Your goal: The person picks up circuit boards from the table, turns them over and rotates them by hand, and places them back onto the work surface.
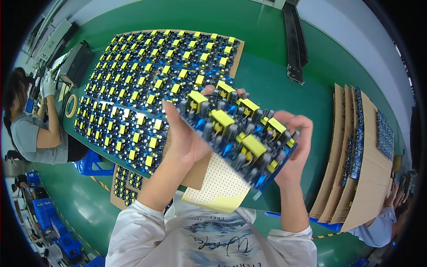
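A populated circuit board panel [231, 127], with yellow transformers, dark cylindrical capacitors and blue parts, is held tilted above the green table. My left hand [187, 138] grips its left edge, thumb up along the near side and some fingertips showing behind the far edge. At the right end, my right hand [296, 151] curls round the panel with bent fingers. Below the panel lies a yellow-edged sheet dotted with small marks [211, 187], close to my body, partly over brown cardboard [195, 173].
Rows of similar boards [133, 80] cover the table's left side on cardboard. Upright cardboard sheets [338, 160] with boards between them stand at right. A black metal bar [295, 49] lies at the far side. At left sit a tape roll [71, 106] and a gloved co-worker [35, 133].
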A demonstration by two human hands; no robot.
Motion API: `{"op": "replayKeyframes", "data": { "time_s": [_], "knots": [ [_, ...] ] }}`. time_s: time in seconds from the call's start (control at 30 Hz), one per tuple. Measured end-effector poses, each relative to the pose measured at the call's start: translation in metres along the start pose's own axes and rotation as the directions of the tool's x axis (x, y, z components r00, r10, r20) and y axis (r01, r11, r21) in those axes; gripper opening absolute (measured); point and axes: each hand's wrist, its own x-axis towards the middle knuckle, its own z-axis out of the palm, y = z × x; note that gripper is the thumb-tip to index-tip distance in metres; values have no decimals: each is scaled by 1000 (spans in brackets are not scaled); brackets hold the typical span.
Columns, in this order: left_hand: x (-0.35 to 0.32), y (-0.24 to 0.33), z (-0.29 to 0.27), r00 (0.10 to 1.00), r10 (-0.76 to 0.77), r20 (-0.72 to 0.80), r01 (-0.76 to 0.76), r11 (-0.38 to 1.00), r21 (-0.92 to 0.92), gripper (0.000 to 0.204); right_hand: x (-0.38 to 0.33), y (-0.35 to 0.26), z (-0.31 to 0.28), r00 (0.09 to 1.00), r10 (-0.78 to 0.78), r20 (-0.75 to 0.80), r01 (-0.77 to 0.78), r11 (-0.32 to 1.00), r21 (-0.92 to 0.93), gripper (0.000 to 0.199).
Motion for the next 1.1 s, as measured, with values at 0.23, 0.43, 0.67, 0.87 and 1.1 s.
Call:
{"op": "replayKeyframes", "data": {
  "time_s": [0.23, 0.43, 0.67, 0.87, 1.1],
  "knots": [
    [2, 4, 1, 918, -213, -333, 309, 912, 270, 86, 2, 0, -16, 952, -238, 190, 304, 690, -657, 39],
    [1, 7, 11, 912, -232, -339, 374, 809, 454, 82, -2, 2, -16, 985, -130, -112, 67, 894, -443, 37],
    [1, 6, 18, 890, -213, -402, 432, 676, 598, 61, 1, -6, -7, 979, -40, -201, -40, 924, -379, 31],
    [-2, -2, 17, 936, -33, -350, 308, 554, 773, 31, 9, -17, -12, 960, 164, -226, -223, 938, -265, 24],
    [-3, 1, 14, 961, 44, -275, 186, 631, 753, 25, 9, -9, -14, 982, 144, -126, -150, 988, -39, 27]
  ]
}}
